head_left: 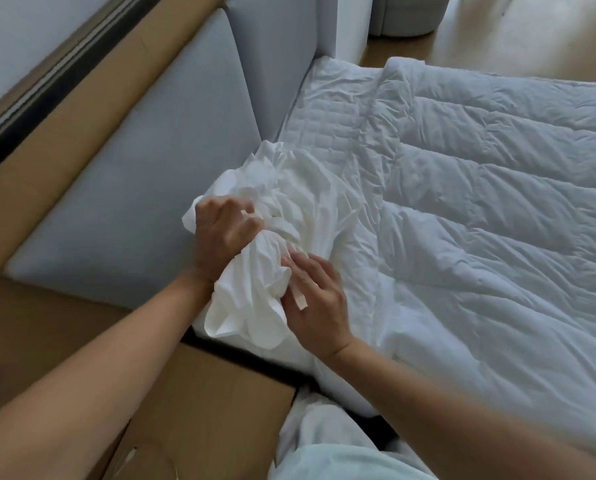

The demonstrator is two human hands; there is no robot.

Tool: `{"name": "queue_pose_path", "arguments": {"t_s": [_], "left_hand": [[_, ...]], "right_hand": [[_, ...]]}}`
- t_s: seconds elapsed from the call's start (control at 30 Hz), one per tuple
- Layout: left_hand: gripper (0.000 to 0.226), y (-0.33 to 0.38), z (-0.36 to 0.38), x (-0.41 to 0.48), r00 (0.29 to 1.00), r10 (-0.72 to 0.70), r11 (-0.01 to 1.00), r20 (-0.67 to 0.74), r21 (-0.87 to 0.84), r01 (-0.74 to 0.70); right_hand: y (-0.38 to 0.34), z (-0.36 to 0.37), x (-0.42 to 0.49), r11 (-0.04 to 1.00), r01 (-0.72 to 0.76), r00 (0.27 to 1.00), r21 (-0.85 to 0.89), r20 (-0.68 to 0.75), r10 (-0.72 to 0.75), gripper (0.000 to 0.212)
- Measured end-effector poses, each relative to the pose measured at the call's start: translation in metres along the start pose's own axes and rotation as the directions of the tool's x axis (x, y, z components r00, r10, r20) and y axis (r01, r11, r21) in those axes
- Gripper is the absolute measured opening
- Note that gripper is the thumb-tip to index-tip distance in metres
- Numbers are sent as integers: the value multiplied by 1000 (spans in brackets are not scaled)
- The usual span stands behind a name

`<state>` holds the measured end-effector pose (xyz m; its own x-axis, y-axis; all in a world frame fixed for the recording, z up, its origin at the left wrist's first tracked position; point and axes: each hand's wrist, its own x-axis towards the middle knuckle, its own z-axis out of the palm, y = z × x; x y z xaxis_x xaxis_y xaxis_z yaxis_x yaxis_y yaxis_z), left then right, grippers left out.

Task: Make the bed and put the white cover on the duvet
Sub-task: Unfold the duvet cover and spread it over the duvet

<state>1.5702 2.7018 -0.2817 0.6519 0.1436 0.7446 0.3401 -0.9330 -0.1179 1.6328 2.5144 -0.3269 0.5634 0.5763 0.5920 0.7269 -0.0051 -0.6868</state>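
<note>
A bunched white cover lies at the near corner of the bed, beside the headboard. My left hand grips a gathered wad of this cover in a fist. My right hand pinches folds of the same fabric just below and to the right. The quilted white duvet lies spread over the mattress to the right, its near corner under the bunched cover. A strip of quilted mattress pad shows between the duvet and the headboard.
Grey padded headboard panels run along the left on a tan wooden surround. A wooden floor and a grey rounded seat lie beyond the bed. My pale trouser leg is at the bottom.
</note>
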Motion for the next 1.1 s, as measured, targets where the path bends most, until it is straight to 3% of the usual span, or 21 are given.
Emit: {"name": "queue_pose_path", "arguments": {"t_s": [0.07, 0.1, 0.13, 0.17, 0.2, 0.23, 0.3, 0.33, 0.43, 0.53, 0.6, 0.7, 0.87, 0.93, 1.0, 1.03, 1.1], "left_hand": [[24, 6, -6, -18, 999, 40, 997, 21, 68, -41], [25, 16, -15, -31, 995, 64, 994, 75, 78, -70], [26, 21, -21, -48, 990, 78, 991, 121, 95, -90], [26, 26, -29, -60, 979, 79, 993, 186, 75, -94], [24, 30, -35, -68, 970, 70, 995, 231, 56, -85], [21, 35, -43, -77, 961, 61, 997, 271, 30, -72], [14, 54, -53, -91, 946, 61, 998, 320, -27, -55], [14, 61, -53, -94, 951, 60, 998, 305, -23, -56], [28, 74, -45, -90, 969, 8, 1000, 246, 9, -10], [19, 78, -39, -93, 972, -103, 995, 213, 26, 100], [8, 80, -42, -90, 937, -196, 980, 289, 14, 201], [15, 77, -46, -75, 889, -230, 965, 396, -25, 261], [33, 75, -52, -49, 785, -560, 792, 264, -108, 601], [36, 60, -46, -49, 731, -616, 764, 294, -4, 645], [27, 45, -36, -54, 754, -566, 791, 332, -37, 610], [16, 40, -32, -56, 796, -489, 828, 357, -98, 552], [7, 34, -24, -65, 941, -160, 968, 299, -137, 208]], "right_hand": [[1, -10, -19, 994, -91, 989, 64, 123, 83, 34], [-1, -17, -27, 964, -227, 956, 138, 220, 194, 33], [-2, -24, -33, 852, -463, 860, 243, 355, 367, 31], [-6, -34, -34, 628, -706, 690, 327, 515, 508, 29], [-7, -42, -33, 352, -867, 498, 354, 660, 562, 33], [-8, -49, -34, 213, -931, 366, 297, 742, 562, 43], [-15, -54, -37, 262, -954, 271, 145, 789, 551, 60], [-24, -54, -40, 344, -934, 285, 99, 788, 546, 71], [-44, -46, -50, 568, -820, 418, 69, 751, 512, 108], [-40, -44, -49, 615, -781, 513, 111, 676, 529, 96], [-34, -43, -46, 672, -734, 570, 98, 628, 530, 81], [-28, -34, -36, 729, -680, 628, 81, 578, 521, 72], [-33, -8, -19, 870, -489, 751, 53, 533, 390, 81], [-41, -6, -15, 868, -492, 752, 69, 536, 384, 84], [-42, -9, -5, 798, -593, 689, 108, 581, 433, 80], [-41, -9, 3, 730, -672, 626, 124, 623, 470, 75], [-32, -8, 23, 599, -795, 484, 92, 690, 538, 70]]}}
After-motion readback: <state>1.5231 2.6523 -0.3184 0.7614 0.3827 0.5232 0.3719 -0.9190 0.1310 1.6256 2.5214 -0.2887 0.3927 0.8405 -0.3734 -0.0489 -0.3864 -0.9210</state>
